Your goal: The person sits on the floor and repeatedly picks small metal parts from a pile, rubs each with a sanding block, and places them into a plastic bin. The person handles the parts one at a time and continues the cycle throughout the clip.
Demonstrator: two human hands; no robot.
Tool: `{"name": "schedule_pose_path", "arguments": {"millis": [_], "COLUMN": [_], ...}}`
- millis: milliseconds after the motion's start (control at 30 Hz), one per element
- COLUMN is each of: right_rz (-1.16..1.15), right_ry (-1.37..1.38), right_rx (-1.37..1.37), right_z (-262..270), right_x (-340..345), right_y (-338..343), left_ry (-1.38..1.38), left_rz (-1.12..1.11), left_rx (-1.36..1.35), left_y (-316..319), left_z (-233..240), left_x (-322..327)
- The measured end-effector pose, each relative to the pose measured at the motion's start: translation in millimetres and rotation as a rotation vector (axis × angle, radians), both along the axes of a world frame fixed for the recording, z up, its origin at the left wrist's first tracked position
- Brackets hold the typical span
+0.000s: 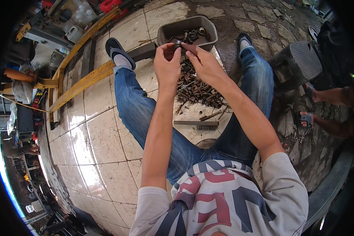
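My left hand (167,66) pinches a small round metal part (178,43) between thumb and fingers. Against that part, my right hand (206,65) holds a folded reddish-brown piece (190,48) that looks like sandpaper. Just beyond both hands is a grey plastic basin (214,37) with dark, greasy metal parts (191,35) inside. Under my wrists, a heap of rusty bolts and nuts (199,91) is spread on the floor. Nearer to me lies a wire brush (196,123), with a few loose bolts (211,115) beside the heap.
A yellow steel frame (82,85) crosses the tiled floor (106,141) on the left. At right, a dark plastic stool (302,62) stands on stone paving (262,29), near another person's feet (306,118). My legs stretch out on either side of the heap.
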State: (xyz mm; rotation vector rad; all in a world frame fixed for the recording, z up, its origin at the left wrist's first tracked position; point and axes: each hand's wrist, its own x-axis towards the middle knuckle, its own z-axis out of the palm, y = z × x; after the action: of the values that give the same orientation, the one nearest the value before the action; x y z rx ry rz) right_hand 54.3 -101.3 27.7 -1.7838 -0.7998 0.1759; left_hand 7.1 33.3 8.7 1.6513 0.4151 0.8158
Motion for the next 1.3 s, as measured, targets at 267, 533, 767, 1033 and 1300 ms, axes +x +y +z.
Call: {"name": "schedule_pose_path", "arguments": {"millis": [267, 533, 767, 1033, 1300], "right_rz": [-0.018, -0.007, -0.007, -0.003, -0.024], "right_ry": [-0.015, 0.011, -0.024, 0.018, 0.017], "right_rx": [0.058, 0.068, -0.013, -0.043, 0.023], "right_z": [-16, -13, -9, -3, -12], "right_x": [7, 5, 4, 1, 6], "right_y": [3, 2, 2, 1, 2], "left_ry": [0.143, 0.091, 0.165, 0.138, 0.140], "left_rz": [-0.032, -0.107, -0.052, 0.006, -0.060], "left_rx": [0.070, -0.038, 0.181, 0.241, 0.226], "left_y": [-1, -1, 1, 1, 0], "left_z": [10, 2, 1, 6, 3], "left_x": [-4, -2, -2, -5, -4]}}
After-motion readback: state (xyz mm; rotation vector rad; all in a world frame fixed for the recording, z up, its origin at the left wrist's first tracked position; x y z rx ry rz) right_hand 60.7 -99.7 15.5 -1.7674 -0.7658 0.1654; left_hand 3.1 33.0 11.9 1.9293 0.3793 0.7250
